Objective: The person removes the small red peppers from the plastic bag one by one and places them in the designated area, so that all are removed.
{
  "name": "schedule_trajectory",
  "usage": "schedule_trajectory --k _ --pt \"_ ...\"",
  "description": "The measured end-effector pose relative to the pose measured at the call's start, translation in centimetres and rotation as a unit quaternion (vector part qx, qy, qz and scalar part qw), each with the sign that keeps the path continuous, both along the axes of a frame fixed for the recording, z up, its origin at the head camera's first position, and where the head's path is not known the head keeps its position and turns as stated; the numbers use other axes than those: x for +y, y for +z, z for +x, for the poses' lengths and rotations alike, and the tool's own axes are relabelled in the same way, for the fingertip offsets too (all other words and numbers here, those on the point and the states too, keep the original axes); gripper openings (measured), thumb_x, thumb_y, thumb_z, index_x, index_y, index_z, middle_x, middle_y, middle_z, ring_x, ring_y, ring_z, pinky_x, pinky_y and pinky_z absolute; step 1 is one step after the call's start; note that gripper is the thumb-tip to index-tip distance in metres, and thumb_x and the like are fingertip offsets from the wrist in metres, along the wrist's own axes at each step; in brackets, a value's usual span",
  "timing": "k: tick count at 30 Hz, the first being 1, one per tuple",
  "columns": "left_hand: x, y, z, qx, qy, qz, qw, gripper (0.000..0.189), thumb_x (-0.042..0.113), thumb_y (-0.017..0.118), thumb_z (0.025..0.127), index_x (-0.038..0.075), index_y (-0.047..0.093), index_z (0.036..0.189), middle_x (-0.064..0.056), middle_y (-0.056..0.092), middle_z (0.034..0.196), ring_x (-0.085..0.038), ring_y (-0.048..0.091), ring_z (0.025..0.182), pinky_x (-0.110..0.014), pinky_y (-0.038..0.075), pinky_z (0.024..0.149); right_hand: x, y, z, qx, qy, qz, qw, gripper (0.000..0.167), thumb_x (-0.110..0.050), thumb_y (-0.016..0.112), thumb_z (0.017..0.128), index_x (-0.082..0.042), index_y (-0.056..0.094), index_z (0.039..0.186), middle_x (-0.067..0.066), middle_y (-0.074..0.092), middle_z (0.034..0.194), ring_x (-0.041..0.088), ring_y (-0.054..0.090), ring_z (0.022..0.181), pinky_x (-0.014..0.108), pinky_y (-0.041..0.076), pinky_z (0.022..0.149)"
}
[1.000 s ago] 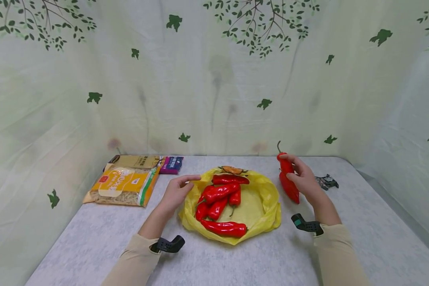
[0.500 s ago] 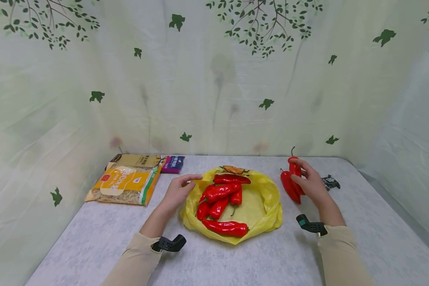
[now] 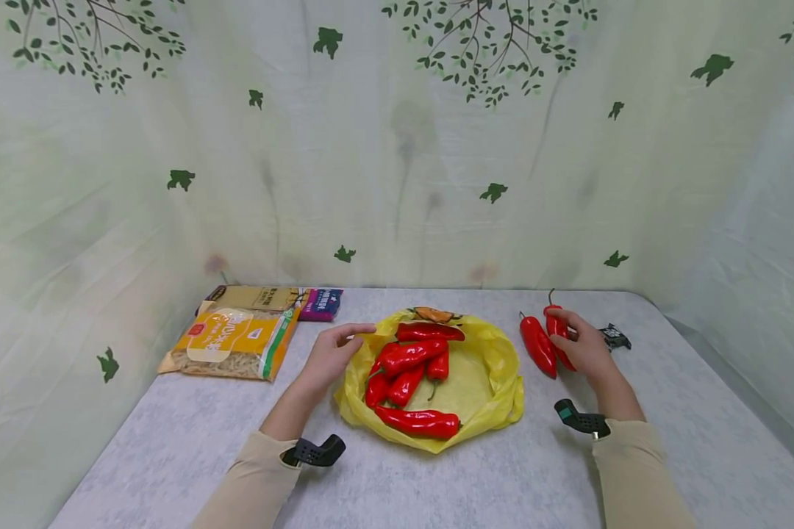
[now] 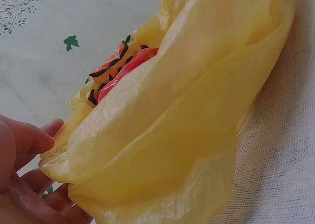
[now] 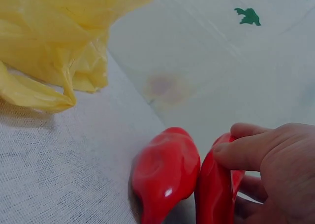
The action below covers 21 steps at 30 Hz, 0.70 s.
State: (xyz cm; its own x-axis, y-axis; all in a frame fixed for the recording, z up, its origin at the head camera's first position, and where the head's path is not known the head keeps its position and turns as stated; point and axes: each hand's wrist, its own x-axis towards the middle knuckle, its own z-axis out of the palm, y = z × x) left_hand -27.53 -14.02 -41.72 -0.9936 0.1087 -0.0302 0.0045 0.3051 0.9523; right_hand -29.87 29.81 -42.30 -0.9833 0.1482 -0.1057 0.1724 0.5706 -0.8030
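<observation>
In the head view my right hand (image 3: 584, 344) pinches a long red pepper (image 3: 556, 330) by its upper part, low over the table. Another red pepper (image 3: 537, 345) lies just left of it; the two sit side by side in the right wrist view, my thumb across the held pepper (image 5: 215, 194). A yellow plastic bag (image 3: 496, 411), its rim rolled down, stands at the middle with several red peppers (image 3: 406, 356) inside. My left hand (image 3: 327, 360) holds the bag's left rim, thumb and fingers at the plastic (image 4: 147, 150) in the left wrist view.
An orange food packet (image 3: 228, 342) lies at the left, with a tan packet (image 3: 254, 297) and a purple packet (image 3: 320, 304) behind it. A small black packet (image 3: 614, 336) lies right of my right hand. A leaf-printed curtain (image 3: 397, 147) closes off the back.
My right hand has carried the pepper rightward and down, from over the lying pepper to the spot beside it. My left hand keeps its place at the bag.
</observation>
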Motion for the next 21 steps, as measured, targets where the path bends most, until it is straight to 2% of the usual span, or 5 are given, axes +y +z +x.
schedule_trajectory --k 6,14,21 --pt "0.0 -0.2 0.0 0.0 -0.002 0.001 1.0 0.033 0.012 0.05 0.102 0.018 0.066 0.13 -0.006 0.057 0.145 -0.025 0.051 0.133 -0.046 0.044 0.113 0.1 -0.7 -0.1 -0.004 -0.005 0.008 0.9999 0.063 -0.016 0.056 0.1 -0.022 0.031 0.157 0.023 0.026 0.161 0.049 0.027 0.143 0.059 0.048 0.105" --pt "0.0 0.2 0.2 0.003 -0.001 0.002 1.0 0.033 0.012 0.049 0.102 0.016 0.066 0.13 -0.007 0.057 0.145 -0.026 0.05 0.134 -0.047 0.044 0.114 0.3 -1.3 -0.2 0.0 -0.005 0.011 0.9999 0.061 -0.013 0.057 0.099 -0.02 0.035 0.155 0.024 0.029 0.159 0.048 0.03 0.141 0.057 0.05 0.104" --pt "0.1 0.1 0.0 -0.002 0.0 0.012 0.9999 0.033 0.01 0.049 0.102 0.017 0.066 0.129 -0.005 0.057 0.145 -0.025 0.049 0.136 -0.047 0.042 0.115 0.3 -1.4 -0.2 0.002 -0.009 -0.007 0.9999 0.059 -0.013 0.055 0.1 -0.021 0.037 0.155 0.022 0.031 0.16 0.046 0.03 0.143 0.056 0.048 0.106"
